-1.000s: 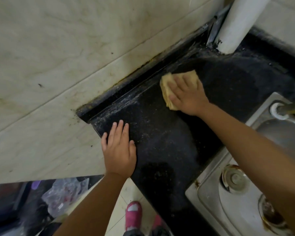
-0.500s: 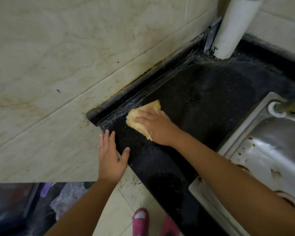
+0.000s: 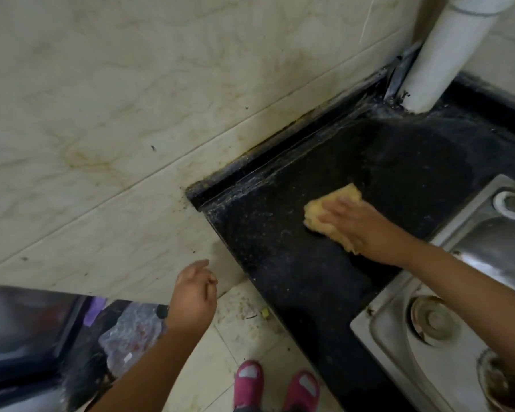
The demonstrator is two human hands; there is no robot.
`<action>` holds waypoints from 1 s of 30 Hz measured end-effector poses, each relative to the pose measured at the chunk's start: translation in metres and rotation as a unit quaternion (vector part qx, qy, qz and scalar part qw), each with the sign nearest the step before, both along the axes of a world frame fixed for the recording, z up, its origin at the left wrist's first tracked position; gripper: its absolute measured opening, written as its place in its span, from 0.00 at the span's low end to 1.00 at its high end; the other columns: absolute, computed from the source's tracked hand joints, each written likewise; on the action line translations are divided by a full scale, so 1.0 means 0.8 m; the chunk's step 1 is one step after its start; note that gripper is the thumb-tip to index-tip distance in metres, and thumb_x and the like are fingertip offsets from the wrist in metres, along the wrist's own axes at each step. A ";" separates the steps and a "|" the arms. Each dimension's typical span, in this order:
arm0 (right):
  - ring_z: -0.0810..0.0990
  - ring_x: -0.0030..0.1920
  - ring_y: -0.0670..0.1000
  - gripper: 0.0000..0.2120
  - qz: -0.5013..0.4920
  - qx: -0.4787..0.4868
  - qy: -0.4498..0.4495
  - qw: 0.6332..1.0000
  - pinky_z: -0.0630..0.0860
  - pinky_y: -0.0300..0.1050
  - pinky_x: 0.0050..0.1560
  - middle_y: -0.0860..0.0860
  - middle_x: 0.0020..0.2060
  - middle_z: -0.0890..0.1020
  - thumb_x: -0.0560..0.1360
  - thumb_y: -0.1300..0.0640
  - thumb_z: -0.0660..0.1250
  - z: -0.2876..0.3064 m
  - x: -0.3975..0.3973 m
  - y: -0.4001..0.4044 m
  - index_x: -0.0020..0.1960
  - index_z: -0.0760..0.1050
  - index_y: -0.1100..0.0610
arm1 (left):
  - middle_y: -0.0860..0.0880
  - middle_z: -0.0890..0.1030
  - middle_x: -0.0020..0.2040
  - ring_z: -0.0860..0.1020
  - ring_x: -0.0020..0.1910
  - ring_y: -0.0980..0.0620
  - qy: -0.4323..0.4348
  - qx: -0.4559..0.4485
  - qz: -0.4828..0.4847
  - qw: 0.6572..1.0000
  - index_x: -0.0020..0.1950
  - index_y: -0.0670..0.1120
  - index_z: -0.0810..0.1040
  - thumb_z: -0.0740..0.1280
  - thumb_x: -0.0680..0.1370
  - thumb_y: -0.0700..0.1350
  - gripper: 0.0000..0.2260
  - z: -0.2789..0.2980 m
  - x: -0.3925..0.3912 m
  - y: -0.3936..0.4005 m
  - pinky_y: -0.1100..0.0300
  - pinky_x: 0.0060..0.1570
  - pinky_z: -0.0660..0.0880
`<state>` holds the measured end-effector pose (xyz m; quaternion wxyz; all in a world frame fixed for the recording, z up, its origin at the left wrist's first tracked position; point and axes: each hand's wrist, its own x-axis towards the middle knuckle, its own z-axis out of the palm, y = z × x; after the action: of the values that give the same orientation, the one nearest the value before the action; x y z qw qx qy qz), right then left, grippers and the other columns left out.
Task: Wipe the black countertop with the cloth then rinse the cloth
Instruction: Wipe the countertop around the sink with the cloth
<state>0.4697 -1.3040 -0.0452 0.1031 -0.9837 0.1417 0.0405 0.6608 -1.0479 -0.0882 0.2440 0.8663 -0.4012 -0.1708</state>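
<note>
The black countertop (image 3: pixel 283 251) runs from the tiled wall to the steel sink and is speckled with pale grit near its left edge. A yellow cloth (image 3: pixel 327 212) lies flat on it near the middle. My right hand (image 3: pixel 357 224) presses down on the cloth with straight fingers. My left hand (image 3: pixel 194 292) hangs off the counter's left end, above the floor, fingers loosely curled and holding nothing.
A steel sink (image 3: pixel 399 331) with a tap base (image 3: pixel 512 203) lies to the right. A white pipe (image 3: pixel 440 52) stands at the back corner. The cream tiled wall (image 3: pixel 131 114) is to the left. Pink slippers (image 3: pixel 277 385) and a plastic bag (image 3: pixel 131 337) are on the floor below.
My right hand slid the cloth from the counter's left edge rightward toward the sink. My left hand lifted off the counter's edge and dropped away to the left.
</note>
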 end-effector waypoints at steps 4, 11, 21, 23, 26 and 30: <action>0.44 0.76 0.53 0.29 -0.151 0.035 0.090 0.984 0.45 0.54 0.72 0.48 0.76 0.46 0.79 0.54 0.56 0.007 0.058 0.016 0.76 0.47 0.47 | 0.44 0.77 0.41 0.77 0.42 0.40 -0.016 0.145 -0.015 0.989 0.40 0.42 0.75 0.54 0.68 0.59 0.21 0.000 -0.007 0.011 0.53 0.43 0.73; 0.65 0.71 0.55 0.20 0.077 -0.003 0.010 0.997 0.50 0.51 0.68 0.50 0.71 0.67 0.78 0.53 0.51 -0.015 0.037 0.106 0.69 0.64 0.47 | 0.33 0.67 0.68 0.66 0.66 0.34 -0.090 -0.021 -0.036 0.995 0.61 0.34 0.74 0.68 0.73 0.40 0.19 0.030 -0.007 -0.020 0.43 0.61 0.61; 0.40 0.76 0.54 0.25 -0.356 0.051 0.115 0.926 0.40 0.61 0.72 0.49 0.76 0.40 0.80 0.44 0.41 0.001 0.032 -0.035 0.76 0.41 0.46 | 0.47 0.42 0.76 0.34 0.71 0.53 -0.132 0.093 -0.074 0.984 0.76 0.46 0.49 0.48 0.81 0.56 0.27 0.044 -0.037 -0.082 0.55 0.71 0.37; 0.47 0.76 0.57 0.25 -0.300 -0.002 0.101 0.948 0.45 0.64 0.71 0.53 0.76 0.47 0.80 0.45 0.41 -0.010 0.050 0.002 0.76 0.47 0.48 | 0.46 0.44 0.77 0.37 0.74 0.50 -0.130 0.101 -0.073 0.984 0.76 0.45 0.50 0.48 0.82 0.54 0.25 0.044 -0.038 -0.089 0.55 0.72 0.39; 0.74 0.64 0.58 0.26 -0.138 -0.074 0.036 0.987 0.63 0.59 0.63 0.54 0.64 0.76 0.74 0.44 0.47 -0.032 0.029 0.059 0.68 0.69 0.48 | 0.43 0.53 0.76 0.41 0.71 0.52 -0.123 0.049 -0.078 0.988 0.74 0.41 0.58 0.41 0.76 0.59 0.33 0.042 -0.040 -0.102 0.55 0.69 0.41; 0.70 0.66 0.53 0.27 -0.080 -0.052 0.076 0.993 0.67 0.54 0.62 0.47 0.66 0.74 0.79 0.41 0.33 -0.022 -0.042 0.033 0.73 0.57 0.44 | 0.44 0.50 0.77 0.39 0.72 0.52 -0.136 0.077 -0.116 0.981 0.75 0.43 0.55 0.43 0.79 0.57 0.29 0.052 -0.049 -0.132 0.56 0.70 0.40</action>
<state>0.4360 -1.2772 -0.0631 0.0440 -0.9674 0.2289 0.0990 0.6219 -1.1533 -0.0462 0.0976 0.8451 -0.5142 -0.1089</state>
